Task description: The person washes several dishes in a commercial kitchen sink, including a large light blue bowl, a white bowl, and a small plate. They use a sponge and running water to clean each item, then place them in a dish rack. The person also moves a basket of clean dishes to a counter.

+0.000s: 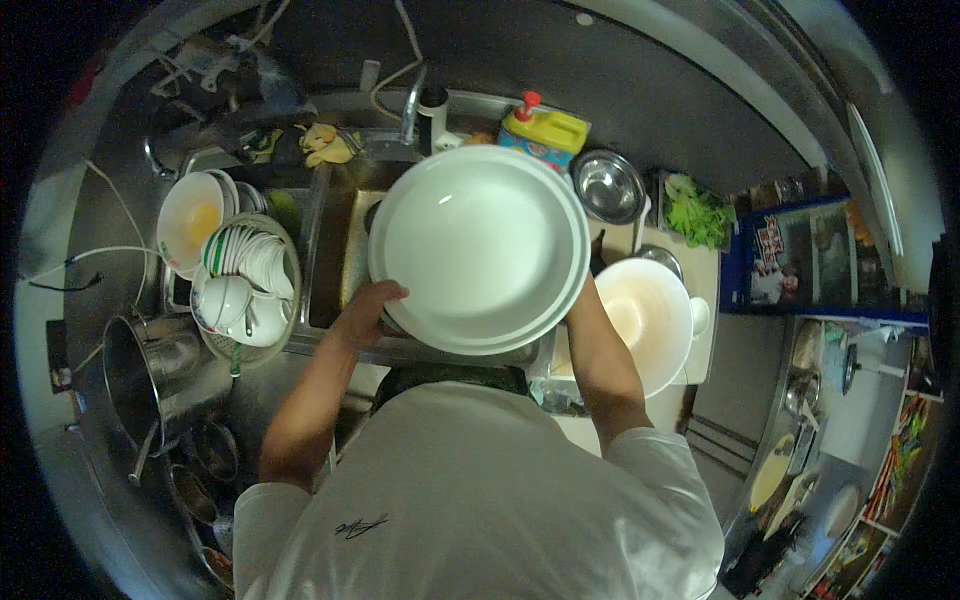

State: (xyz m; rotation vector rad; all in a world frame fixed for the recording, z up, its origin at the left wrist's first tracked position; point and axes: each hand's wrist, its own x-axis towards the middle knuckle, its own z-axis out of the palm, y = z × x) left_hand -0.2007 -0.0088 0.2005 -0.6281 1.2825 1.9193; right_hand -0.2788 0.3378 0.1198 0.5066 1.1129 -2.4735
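Note:
A large white round basin (480, 247) is held up over the sink area in front of me. Its rim looks doubled on the right and lower sides, so a second basin may be nested under it; I cannot tell for sure. My left hand (367, 309) grips the lower left rim, thumb on top and fingers underneath. At the right rim my right hand (585, 295) reaches under the basin, its fingers hidden. Behind the basin the metal sink (319, 247) is partly covered. Just right of my right forearm stands another large white bowl (652, 319) with a brownish stain inside.
To the left, a colander (294, 315) holds stacked small bowls and spoons, beside larger white bowls (180, 225). A steel pot (161, 375) lies below them. Behind stand a faucet (411, 112), a yellow pump jug (551, 131), a steel bowl (607, 186) and leafy greens (694, 214).

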